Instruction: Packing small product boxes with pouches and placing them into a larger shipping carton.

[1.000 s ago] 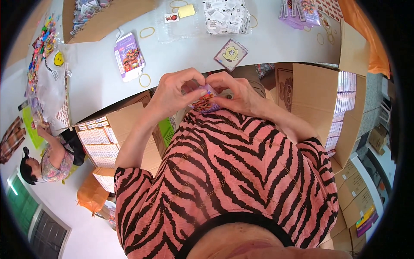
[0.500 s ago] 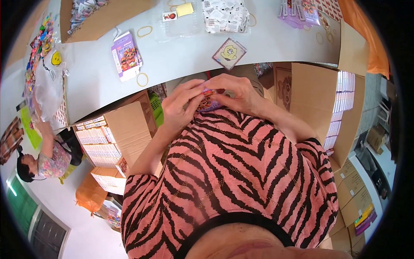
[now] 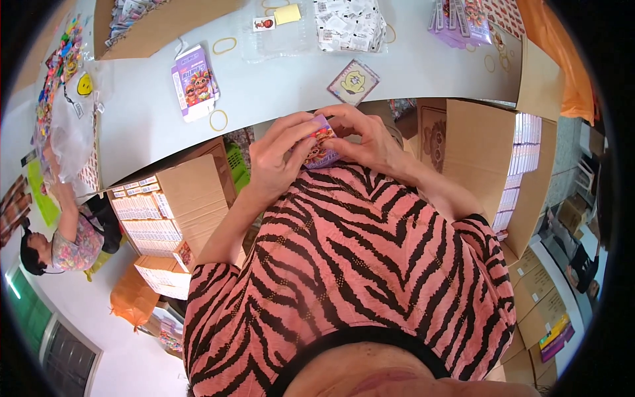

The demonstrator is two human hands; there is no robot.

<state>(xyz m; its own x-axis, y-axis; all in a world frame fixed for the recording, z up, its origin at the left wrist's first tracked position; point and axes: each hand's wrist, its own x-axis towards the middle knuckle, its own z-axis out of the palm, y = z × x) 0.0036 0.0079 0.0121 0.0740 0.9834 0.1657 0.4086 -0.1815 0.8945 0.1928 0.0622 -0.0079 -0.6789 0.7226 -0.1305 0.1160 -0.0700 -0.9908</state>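
Purple cardboard carton (image 3: 321, 157), cartoon-printed | left hand (image 3: 276, 149) curled, pinching its left side | right hand (image 3: 368, 140) arched, thumb and fingers gripping right side

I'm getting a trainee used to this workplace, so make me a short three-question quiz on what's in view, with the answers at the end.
1. Multiple choice: what do the left hand and right hand hold together?
A) an orange bag
B) a small purple printed package
C) a yellow smiley charm

2. True or false: on the table, the square card lies to the right of the purple carton.

3. Fill in the blank: the plain paper note just left of the white packets is coloured ____.

Key: 1. B; 2. True; 3. yellow.
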